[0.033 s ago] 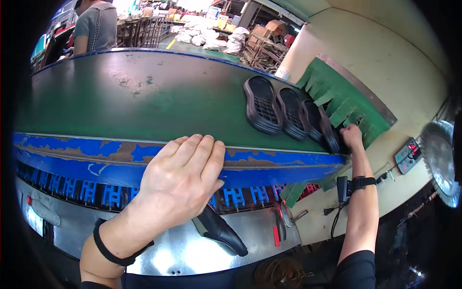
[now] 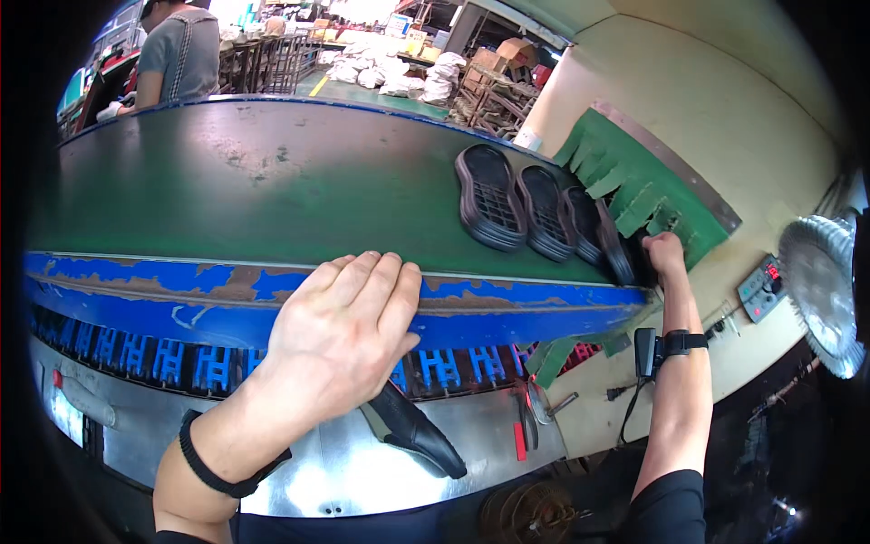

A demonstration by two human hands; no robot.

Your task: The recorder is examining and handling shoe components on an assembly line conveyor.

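My left hand [image 2: 349, 331] lies over the blue front edge [image 2: 217, 313] of a green conveyor belt [image 2: 272, 195], its fingers stretched side by side and holding nothing. Behind and below that hand a black shoe [image 2: 417, 431] rests on a metal shelf, partly hidden by my wrist. At the belt's right end my right hand [image 2: 668, 254] is closed, its fingers curled at a dark shoe sole [image 2: 642, 263] that shows only in part. Left of it stand more black soles with brown rims: a tilted one [image 2: 615, 243], and others [image 2: 490, 198] with a grid pattern inside.
A slit green curtain [image 2: 648, 195] hangs from the pale machine wall above my right hand. A control box [image 2: 761, 290] and a ridged metal disc [image 2: 818, 290] are at the right. Red-handled tools [image 2: 521, 435] lie on the metal shelf [image 2: 344, 471]. Another person [image 2: 181, 59] stands far left.
The view shifts slightly, and the disc at the right appears larger. At the far left the other person's hand comes into sight. My two hands keep their places.
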